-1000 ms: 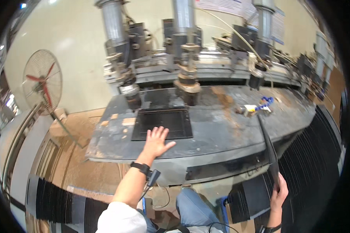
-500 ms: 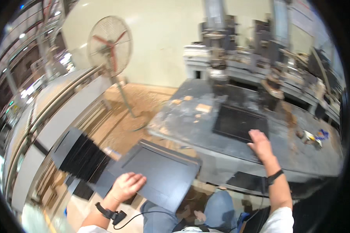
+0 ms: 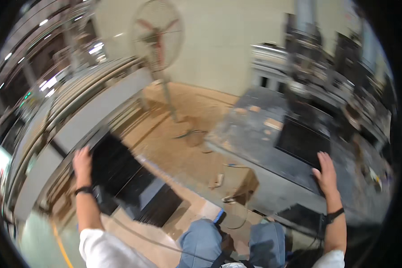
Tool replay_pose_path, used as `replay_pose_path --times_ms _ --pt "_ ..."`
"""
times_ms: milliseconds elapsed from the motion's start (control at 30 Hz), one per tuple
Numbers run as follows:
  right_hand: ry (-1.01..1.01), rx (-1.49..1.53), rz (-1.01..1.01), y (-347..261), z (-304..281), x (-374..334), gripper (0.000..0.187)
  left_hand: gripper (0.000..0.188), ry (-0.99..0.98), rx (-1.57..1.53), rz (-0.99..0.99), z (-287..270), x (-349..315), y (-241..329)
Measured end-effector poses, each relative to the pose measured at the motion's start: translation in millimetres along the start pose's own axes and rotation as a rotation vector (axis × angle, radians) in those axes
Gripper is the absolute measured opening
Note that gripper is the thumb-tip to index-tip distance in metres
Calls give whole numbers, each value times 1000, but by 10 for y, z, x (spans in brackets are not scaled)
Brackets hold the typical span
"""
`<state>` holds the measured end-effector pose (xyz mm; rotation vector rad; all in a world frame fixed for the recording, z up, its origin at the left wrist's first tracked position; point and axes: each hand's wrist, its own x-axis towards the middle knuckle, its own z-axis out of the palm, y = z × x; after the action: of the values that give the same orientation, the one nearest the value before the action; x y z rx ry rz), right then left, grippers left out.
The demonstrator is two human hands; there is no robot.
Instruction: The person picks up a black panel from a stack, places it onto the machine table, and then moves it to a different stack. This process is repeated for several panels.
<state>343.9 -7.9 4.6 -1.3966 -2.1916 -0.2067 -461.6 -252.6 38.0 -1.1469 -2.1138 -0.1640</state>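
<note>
My left hand [image 3: 82, 164] is at the left edge of a pile of black flat panels [image 3: 109, 156], with its fingers stretched out along that edge. Blur hides how firmly it touches. A second pile of dark panels [image 3: 158, 201] sits to the right of the first, lower in the view. On the grey machine table [image 3: 243, 143] lies a dark framed panel [image 3: 304, 140]. My right hand [image 3: 327, 175] rests by that panel's near right corner, fingers extended and thumb apart, gripping nothing.
Behind the table panel stand machine spindle heads [image 3: 301, 67]. A pedestal fan [image 3: 157, 38] stands by the pale wall, and a roller conveyor [image 3: 89, 96] runs along the left. Sawdust covers the floor [image 3: 187, 102]. Another dark panel [image 3: 301, 219] shows below the table edge.
My left hand has moved left and away from the loose panel in front of my legs to the pile. That panel is no longer in front of me. The view has swung left.
</note>
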Motion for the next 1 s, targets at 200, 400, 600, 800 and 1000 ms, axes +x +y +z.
replay_pose_path --times_ms 200,400,600,800,1000 --pt "132 160 107 133 -289 -1870 27 60 -357 -109 -180 419 -196 -244" --pt "-204 -299 1249 686 -38 -4729 102 60 91 -268 155 399 154 1204" --pt "-505 -655 1423 781 347 -5711 111 77 -154 -918 977 -1293 -141 4745" --pt "-11 -280 1219 694 -380 -5701 51 76 -225 -888 1068 -1536 -538 6723" --pt "536 -213 960 181 -1691 -4761 47 82 -281 -884 971 -1451 -563 6897"
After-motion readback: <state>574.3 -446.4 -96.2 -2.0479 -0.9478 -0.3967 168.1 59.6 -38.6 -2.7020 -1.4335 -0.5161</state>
